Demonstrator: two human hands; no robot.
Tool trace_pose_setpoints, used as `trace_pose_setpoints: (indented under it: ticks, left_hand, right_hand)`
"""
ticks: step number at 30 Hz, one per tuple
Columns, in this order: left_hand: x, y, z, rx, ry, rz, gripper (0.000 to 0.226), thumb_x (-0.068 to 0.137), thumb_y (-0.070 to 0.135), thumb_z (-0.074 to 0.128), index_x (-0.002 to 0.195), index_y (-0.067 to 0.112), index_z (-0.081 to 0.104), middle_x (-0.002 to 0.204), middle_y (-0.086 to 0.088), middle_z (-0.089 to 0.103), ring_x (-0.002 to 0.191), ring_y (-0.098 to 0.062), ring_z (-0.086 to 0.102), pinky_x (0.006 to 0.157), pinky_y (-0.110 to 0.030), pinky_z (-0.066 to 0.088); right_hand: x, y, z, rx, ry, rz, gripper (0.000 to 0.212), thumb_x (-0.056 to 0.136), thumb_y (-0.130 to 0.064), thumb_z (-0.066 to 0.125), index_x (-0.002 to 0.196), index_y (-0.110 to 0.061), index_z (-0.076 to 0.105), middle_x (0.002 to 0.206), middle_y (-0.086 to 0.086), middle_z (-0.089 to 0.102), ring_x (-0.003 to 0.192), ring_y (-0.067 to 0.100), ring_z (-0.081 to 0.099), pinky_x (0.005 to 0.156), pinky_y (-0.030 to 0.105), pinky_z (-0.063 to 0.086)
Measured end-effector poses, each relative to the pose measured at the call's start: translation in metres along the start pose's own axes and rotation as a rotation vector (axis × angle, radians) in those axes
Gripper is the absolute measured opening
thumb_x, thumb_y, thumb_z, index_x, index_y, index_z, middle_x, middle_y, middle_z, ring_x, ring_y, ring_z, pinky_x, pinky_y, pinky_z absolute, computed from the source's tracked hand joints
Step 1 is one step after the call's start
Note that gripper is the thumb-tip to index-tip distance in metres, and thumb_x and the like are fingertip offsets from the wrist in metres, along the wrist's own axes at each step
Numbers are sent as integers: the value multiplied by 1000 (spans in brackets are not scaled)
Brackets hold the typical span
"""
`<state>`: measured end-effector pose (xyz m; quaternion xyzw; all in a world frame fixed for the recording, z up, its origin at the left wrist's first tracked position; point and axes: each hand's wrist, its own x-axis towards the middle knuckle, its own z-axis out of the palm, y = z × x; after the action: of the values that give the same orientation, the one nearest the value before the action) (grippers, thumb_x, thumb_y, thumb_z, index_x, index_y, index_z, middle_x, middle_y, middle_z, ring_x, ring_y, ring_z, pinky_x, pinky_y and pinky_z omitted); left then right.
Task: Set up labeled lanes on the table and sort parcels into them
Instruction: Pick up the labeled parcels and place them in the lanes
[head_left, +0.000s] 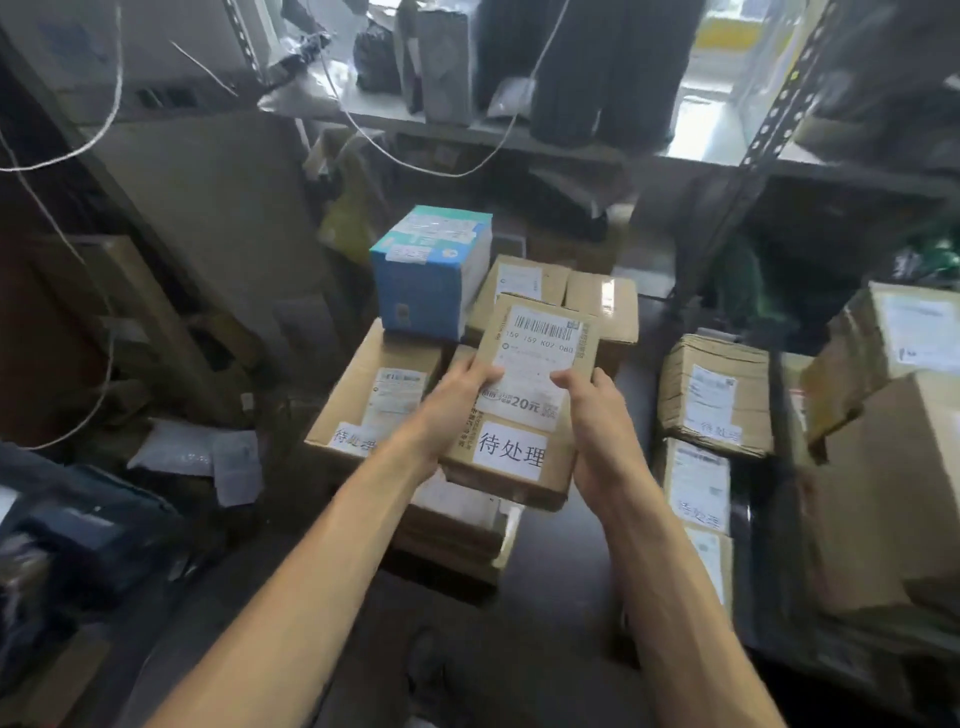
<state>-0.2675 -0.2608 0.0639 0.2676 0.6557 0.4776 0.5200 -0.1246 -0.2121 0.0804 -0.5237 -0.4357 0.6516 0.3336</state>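
I hold a flat cardboard parcel (535, 353) in both hands above a pile of boxes. It carries a barcode shipping label and a white sticker reading 待处理. My left hand (447, 410) grips its left edge, thumb on top. My right hand (597, 426) grips the right edge, thumb on the label. Below sits a larger cardboard box (374, 400) with the same white sticker, and a blue box (431, 275) stands behind it. More brown parcels (602, 301) lie at the back of the pile.
On the right of the dark table (571, 597) stand a taped parcel (717, 395), flat labelled parcels (696, 483) and big cartons (893, 499). A metal shelf (519, 135) with dark bags runs across the back. Bags and loose packets (192, 452) lie at the left.
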Motion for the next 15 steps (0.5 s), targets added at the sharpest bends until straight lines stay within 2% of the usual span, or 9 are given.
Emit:
trace_pose_setpoints:
  ticks: [2, 4, 6, 8, 10, 13, 15]
  left_hand:
    - [-7, 0, 40, 12, -61, 16, 32, 103, 36, 49, 131, 21, 56, 104, -7, 77, 88, -24, 76, 72, -37, 60]
    - [-11, -2, 78, 27, -116, 16, 37, 102, 38, 50, 133, 18, 54, 102, -8, 77, 83, -24, 75, 65, -34, 59]
    - [-16, -1, 112, 29, -166, 7, 49, 96, 43, 53, 136, 16, 53, 107, -12, 76, 88, -29, 75, 62, -33, 58]
    - [-15, 0, 141, 34, -218, -8, 65, 83, 48, 54, 139, 16, 52, 114, -15, 74, 99, -36, 74, 61, -32, 58]
    - [-9, 0, 162, 52, -244, -6, 67, 81, 48, 52, 141, 17, 51, 114, -15, 75, 100, -35, 74, 61, -30, 58]
    - [8, -1, 182, 69, -275, -26, 67, 82, 49, 52, 141, 18, 50, 112, -13, 76, 95, -32, 76, 61, -30, 58]
    - [30, -3, 195, 68, -279, -27, 63, 85, 48, 52, 141, 19, 50, 114, -12, 75, 96, -30, 76, 64, -32, 59]
  right_hand:
    - [-13, -4, -41, 28, 64, -32, 45, 64, -43, 63, 108, -32, 65, 131, 6, 61, 111, 24, 67, 94, 51, 58]
    - [-25, -7, -78, 36, 91, -38, 45, 73, -39, 61, 117, -31, 64, 132, 6, 61, 111, 24, 67, 92, 49, 59]
    - [-33, -10, -111, 82, 121, -42, 38, 90, -28, 59, 127, -23, 60, 129, 6, 63, 107, 22, 69, 86, 43, 61]
    - [-36, -13, -140, 114, 151, -44, 31, 98, -17, 53, 129, -17, 58, 121, 3, 68, 101, 18, 70, 74, 35, 60]
    - [-35, -16, -162, 132, 170, -41, 31, 99, -11, 49, 128, -14, 58, 117, 3, 71, 97, 17, 71, 70, 31, 58]
    - [-23, -13, -180, 139, 226, -22, 31, 98, -6, 45, 126, -12, 58, 115, 6, 72, 90, 19, 74, 67, 34, 61]
    - [-3, -9, -189, 115, 265, -14, 40, 97, -4, 43, 132, -16, 58, 116, 5, 73, 91, 21, 75, 68, 36, 62]
